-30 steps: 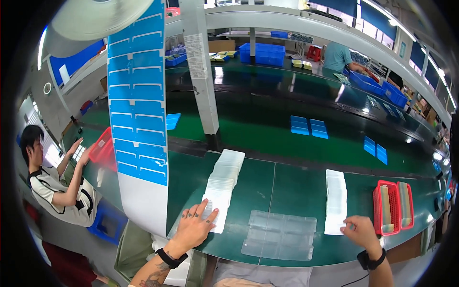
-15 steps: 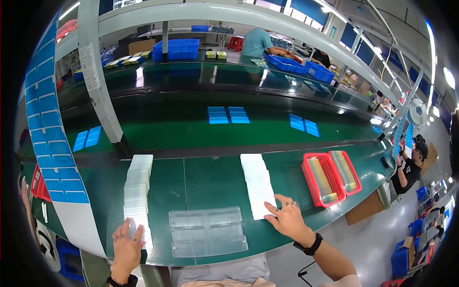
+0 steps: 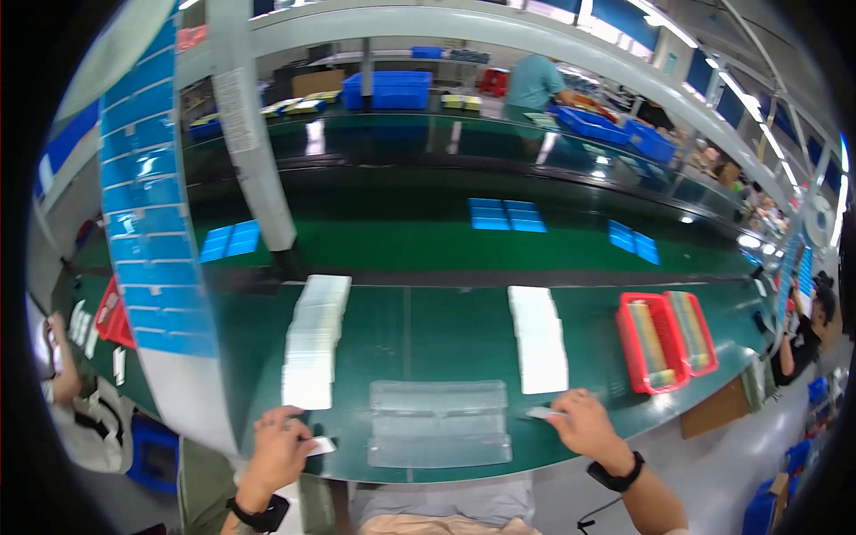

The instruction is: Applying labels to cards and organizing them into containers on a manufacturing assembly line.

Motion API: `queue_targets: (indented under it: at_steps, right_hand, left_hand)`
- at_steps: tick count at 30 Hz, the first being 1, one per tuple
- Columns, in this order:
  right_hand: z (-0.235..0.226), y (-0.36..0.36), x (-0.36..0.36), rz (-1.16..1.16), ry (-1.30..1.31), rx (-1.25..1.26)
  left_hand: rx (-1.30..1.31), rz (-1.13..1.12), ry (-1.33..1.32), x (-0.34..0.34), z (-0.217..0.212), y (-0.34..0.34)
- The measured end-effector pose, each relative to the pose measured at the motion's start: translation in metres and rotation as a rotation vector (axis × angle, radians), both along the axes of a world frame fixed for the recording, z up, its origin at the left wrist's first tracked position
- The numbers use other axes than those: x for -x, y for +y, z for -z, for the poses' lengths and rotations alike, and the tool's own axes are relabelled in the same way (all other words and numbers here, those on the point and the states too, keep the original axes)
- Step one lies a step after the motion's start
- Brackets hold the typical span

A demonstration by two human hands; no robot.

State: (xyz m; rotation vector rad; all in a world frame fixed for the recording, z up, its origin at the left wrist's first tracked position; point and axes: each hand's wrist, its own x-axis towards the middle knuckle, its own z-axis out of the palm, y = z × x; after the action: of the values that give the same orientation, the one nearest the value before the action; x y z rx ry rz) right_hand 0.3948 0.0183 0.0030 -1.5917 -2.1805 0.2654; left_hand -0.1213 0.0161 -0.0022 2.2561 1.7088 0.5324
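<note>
Green and glossy, the long factory desk [image 3: 446, 330] runs across my view, with conveyor lanes and blue bins behind it. Between my hands lies the clear ribbed plastic tray [image 3: 439, 423], flat at the near edge, and as far as I can see its slots are empty, so I judge the filling has barely begun. My left hand [image 3: 278, 450] pinches a small white card [image 3: 321, 445] at its fingertips, just left of the tray. My right hand [image 3: 584, 426] has its fingers closed on another small white piece [image 3: 542, 413], just right of the tray. Ahead of the left hand stretches a long overlapping row of white cards [image 3: 314, 341]; ahead of the right hand lies a second white row [image 3: 539, 339], both apparently plentiful. Further right stand two red plastic baskets [image 3: 664, 339]. A white post with blue labels [image 3: 147, 223] rises to the left. Nothing lies between either hand and the tray.
</note>
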Motion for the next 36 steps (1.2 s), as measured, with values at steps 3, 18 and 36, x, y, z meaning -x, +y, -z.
queue_targets:
  at_steps: [3, 18, 36]
  right_hand:
    - [-0.012, -0.014, 0.001, 0.046, -0.032, -0.167]
    - [-0.006, -0.026, 0.008, 0.348, 1.764, 1.074]
    - [0.006, -0.002, 0.126, -0.114, 0.104, -0.032]
  left_hand:
    - [-0.193, 0.002, -0.009, -0.006, -0.009, -0.002]
    - [0.685, -0.362, -1.783, -0.017, 0.001, -0.018]
    - [-0.008, 0.335, -0.073, -0.138, -0.001, 0.026]
